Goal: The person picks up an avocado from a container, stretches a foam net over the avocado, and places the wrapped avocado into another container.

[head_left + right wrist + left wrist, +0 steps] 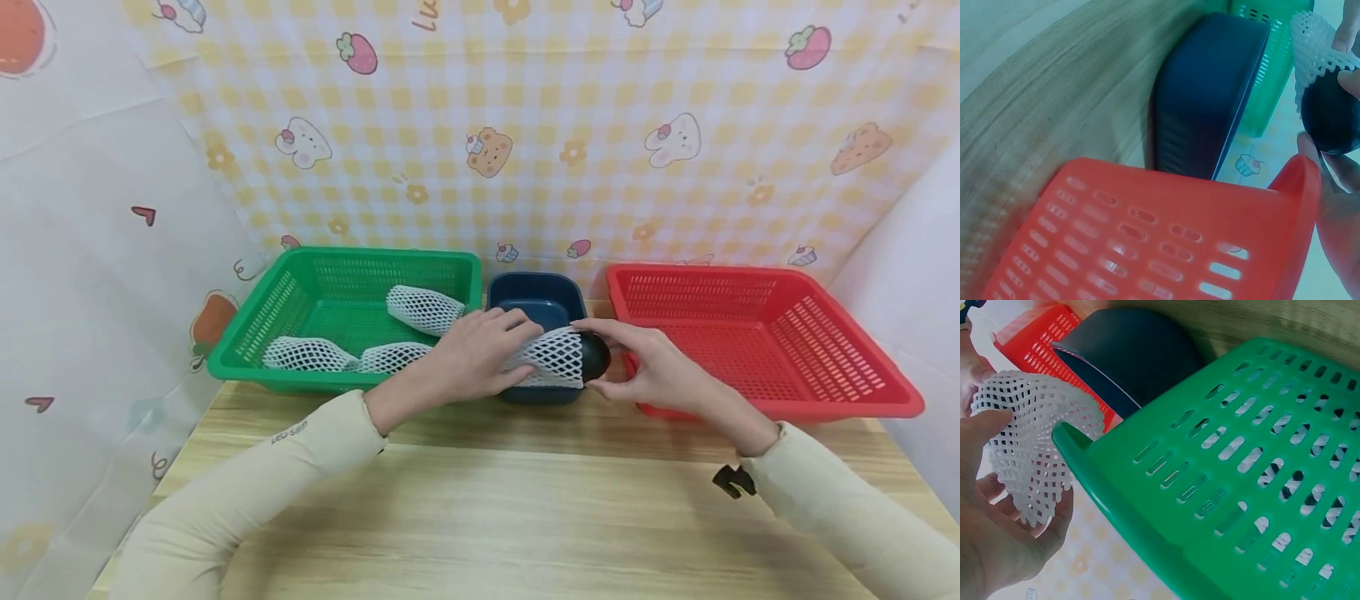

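Above the small dark blue bin point(536, 293), a white foam net sleeve point(558, 360) covers much of a dark, smooth oval object point(597, 360). My left hand point(476, 357) grips the sleeve's left part, thumb on the near side. In the left wrist view that end of the net point(1029, 469) is bunched to a point. My right hand point(656, 368) pinches the bare dark end between thumb and fingers, right at the sleeve's open rim. The right wrist view shows the rounded dark end point(1329, 115) sticking out of the net.
To the left, a green basket point(341, 252) holds several net-sleeved pieces, among them one net sleeve point(423, 308) at its right. A red basket point(720, 358) stands on the right. Wooden table point(510, 525) lies in front; a patterned cloth point(450, 100) hangs behind.
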Demonstrator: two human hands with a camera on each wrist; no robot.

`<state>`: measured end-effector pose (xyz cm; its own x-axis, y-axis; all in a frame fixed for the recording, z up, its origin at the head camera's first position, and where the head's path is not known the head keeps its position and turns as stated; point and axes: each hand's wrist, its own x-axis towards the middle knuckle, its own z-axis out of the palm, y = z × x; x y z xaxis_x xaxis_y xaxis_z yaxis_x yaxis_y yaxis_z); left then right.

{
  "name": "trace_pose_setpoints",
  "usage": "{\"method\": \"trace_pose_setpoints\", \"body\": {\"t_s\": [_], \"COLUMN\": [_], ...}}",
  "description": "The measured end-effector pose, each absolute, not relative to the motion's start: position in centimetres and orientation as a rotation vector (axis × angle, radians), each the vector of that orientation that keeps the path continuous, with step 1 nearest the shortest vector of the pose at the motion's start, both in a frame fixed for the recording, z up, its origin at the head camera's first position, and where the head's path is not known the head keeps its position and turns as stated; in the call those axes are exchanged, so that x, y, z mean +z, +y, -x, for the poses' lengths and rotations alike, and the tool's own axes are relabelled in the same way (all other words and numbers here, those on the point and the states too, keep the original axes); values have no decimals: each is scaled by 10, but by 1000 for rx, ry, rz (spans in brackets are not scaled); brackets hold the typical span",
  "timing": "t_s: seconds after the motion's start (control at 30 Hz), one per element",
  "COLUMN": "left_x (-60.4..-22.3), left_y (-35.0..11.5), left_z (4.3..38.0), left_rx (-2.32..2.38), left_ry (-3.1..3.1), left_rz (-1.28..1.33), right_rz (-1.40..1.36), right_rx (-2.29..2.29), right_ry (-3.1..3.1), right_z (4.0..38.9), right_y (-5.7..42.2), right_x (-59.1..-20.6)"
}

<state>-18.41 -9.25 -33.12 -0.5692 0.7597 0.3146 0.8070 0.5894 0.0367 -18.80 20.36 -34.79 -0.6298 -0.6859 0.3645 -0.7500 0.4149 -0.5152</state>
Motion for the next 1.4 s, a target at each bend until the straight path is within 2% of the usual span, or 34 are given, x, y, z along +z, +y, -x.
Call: {"method": "trace_pose_setpoints", "body": {"t_s": [0.57, 1.4], "left_x": [-332, -330], "left_y": [-97, -98], "left_z": [184, 183], "left_rx": [-269, -291], "left_ry": [-2542, -2570], "left_rz": [1271, 1277], "right_rz": [-1124, -1131], "right_rx": [1398, 1336], "right_ry": [-2542, -2395], "right_z": [179, 174], "right_y": [203, 185], "right_x": [-355, -368]}}
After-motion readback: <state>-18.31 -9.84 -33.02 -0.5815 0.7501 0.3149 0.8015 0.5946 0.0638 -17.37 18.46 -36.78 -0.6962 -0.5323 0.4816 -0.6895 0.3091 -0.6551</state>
